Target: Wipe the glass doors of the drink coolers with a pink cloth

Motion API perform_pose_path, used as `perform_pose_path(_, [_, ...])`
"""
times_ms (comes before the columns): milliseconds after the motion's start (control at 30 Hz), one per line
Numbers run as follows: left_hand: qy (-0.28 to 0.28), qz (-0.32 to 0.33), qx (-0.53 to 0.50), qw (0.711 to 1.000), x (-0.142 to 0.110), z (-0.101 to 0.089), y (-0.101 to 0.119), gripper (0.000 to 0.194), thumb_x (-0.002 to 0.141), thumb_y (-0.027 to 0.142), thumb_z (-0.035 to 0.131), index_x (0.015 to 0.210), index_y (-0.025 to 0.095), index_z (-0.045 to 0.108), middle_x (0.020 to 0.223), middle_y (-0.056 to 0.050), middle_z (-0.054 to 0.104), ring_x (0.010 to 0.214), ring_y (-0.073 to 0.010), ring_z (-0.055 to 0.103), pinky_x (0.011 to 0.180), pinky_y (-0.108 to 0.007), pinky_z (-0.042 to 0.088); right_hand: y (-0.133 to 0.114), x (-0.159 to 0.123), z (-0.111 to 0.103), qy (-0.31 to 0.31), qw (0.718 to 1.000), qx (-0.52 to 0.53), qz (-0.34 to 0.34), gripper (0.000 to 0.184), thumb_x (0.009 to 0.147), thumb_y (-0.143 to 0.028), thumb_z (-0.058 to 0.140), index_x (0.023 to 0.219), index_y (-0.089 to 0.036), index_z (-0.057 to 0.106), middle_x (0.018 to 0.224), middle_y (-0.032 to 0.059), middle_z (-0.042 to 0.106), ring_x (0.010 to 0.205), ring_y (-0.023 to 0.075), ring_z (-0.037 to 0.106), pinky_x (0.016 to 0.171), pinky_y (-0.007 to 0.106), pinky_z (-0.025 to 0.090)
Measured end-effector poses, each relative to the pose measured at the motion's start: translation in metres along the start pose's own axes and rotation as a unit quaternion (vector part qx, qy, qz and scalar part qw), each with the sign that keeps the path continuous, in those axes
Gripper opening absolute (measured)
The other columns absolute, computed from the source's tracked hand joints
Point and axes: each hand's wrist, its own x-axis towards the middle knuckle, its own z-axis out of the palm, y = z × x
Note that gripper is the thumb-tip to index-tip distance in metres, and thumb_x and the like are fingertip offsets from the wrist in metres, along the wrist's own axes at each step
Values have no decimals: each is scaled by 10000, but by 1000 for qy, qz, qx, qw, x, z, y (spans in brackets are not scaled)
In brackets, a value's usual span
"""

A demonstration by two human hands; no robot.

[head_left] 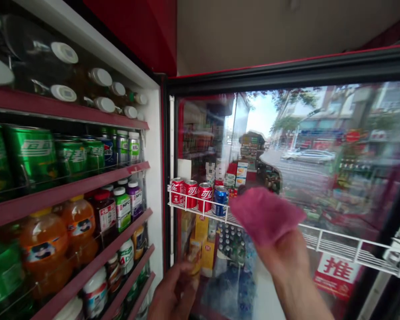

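Observation:
My right hand is raised in front of the open cooler's glass door and grips a pink cloth. The cloth covers most of its fingers and is blurred by motion. Just left of it, red cola cans and one blue can stand in a white wire door rack. Lower down, near the glass door, is my left hand. Its fingers are apart and slightly bent, and I see nothing in them. Whether it touches the glass I cannot tell.
To the left, cooler shelves hold green cans, orange drink bottles and small juice bottles. A red-and-white sticker is on the door at lower right. A street with a car shows through the glass.

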Motion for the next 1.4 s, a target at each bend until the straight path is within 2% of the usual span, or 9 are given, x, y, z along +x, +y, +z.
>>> perform_pose_path(100, [9, 32, -1, 999, 48, 12, 33, 463, 985, 689, 646, 1200, 287, 730, 964, -26, 793, 903, -195, 739, 770, -273, 593, 6, 116, 18, 81, 960, -188, -190, 583, 1120, -320, 285, 1213, -113, 823, 1348, 168, 832, 1353, 261, 769, 1021, 448, 709])
perform_pose_path(200, [22, 65, 7, 998, 97, 25, 66, 460, 982, 674, 658, 1227, 291, 730, 958, -23, 774, 907, -192, 717, 786, -277, 581, 35, 191, 54, -43, 865, -406, -291, 550, 1066, -296, 568, 1536, -29, 669, 1662, 230, 628, 1640, 370, 509, 1379, 646, 370])
perform_pose_path(333, [53, 86, 15, 995, 148, 50, 81, 453, 972, 642, 679, 1227, 271, 732, 972, -30, 769, 883, -185, 698, 759, -278, 559, 85, 214, 93, -251, 692, -563, -374, 707, 1074, -296, 627, 1697, 2, 476, 1812, 275, 398, 1641, 473, 453, 1374, 730, 325])
perform_pose_path(500, [89, 104, 9, 991, 190, 81, 65, 451, 988, 613, 652, 1228, 238, 721, 936, -34, 773, 823, -187, 716, 715, -297, 568, 119, 215, 115, -350, 615, -519, -479, 530, 1129, -309, 521, 1547, -13, 655, 1700, 266, 574, 1526, 437, 549, 1336, 682, 389])
perform_pose_path(600, [112, 122, 17, 986, 208, 89, 59, 446, 997, 607, 652, 1224, 231, 729, 952, -48, 794, 829, -198, 747, 729, -317, 601, 126, 235, 131, -387, 575, -493, -526, 559, 1111, -186, 467, 1638, -28, 568, 1732, 209, 560, 1596, 364, 509, 1385, 589, 357])
perform_pose_path(733, [161, 151, 54, 974, 219, 82, 54, 461, 1030, 593, 627, 1308, 241, 730, 1090, -79, 829, 956, -226, 796, 870, -383, 664, 122, 267, 167, -378, 566, -506, -530, 678, 1114, -340, 518, 1697, 5, 474, 1802, 223, 452, 1700, 378, 391, 1448, 580, 251])
perform_pose_path(1000, [250, 239, 205, 916, 239, 12, 35, 676, 1051, 508, 624, 1656, 227, 515, 1707, -159, 583, 1607, -345, 543, 1354, -628, 430, 86, 281, 220, -298, 671, -510, -449, 706, 1098, -286, 473, 1719, 45, 406, 1852, 262, 330, 1765, 428, 235, 1469, 655, 61])
perform_pose_path(1233, [213, 317, 284, 880, 253, -23, 4, 725, 1089, 444, 577, 1756, 265, 357, 1833, -144, 411, 1741, -345, 332, 1393, -664, 345, 126, 209, 207, -484, 484, -495, -535, 549, 1108, -212, 486, 1630, -78, 588, 1748, 148, 560, 1660, 313, 476, 1454, 519, 254])
perform_pose_path(1400, [197, 359, 290, 865, 260, -31, -4, 766, 1092, 406, 575, 1784, 278, 273, 1851, -165, 367, 1759, -364, 281, 1378, -689, 340, 102, 214, 209, -441, 500, -549, -504, 679, 1133, -384, 495, 1741, -88, 427, 1810, 131, 469, 1700, 303, 413, 1458, 534, 231])
